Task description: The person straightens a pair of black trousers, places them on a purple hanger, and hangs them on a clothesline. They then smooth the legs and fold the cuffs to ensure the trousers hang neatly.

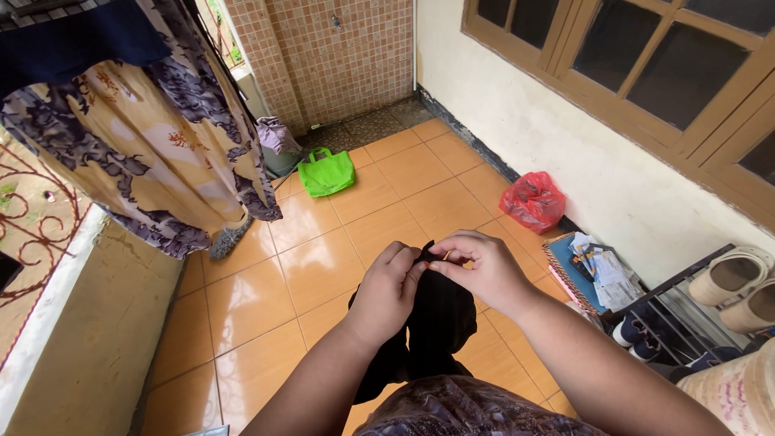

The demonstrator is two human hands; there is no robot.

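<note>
Both hands meet above the orange tiled floor (323, 266), gripping a black garment (436, 323) that hangs down between the forearms. The left hand (387, 292) is curled shut on its upper edge; the right hand (482, 270) pinches the same edge with fingertips. A bright green bag (326, 172) lies near the tiled back wall, a red plastic bag (533, 200) against the white wall, and a floral cloth (153, 137) hangs at the left.
</note>
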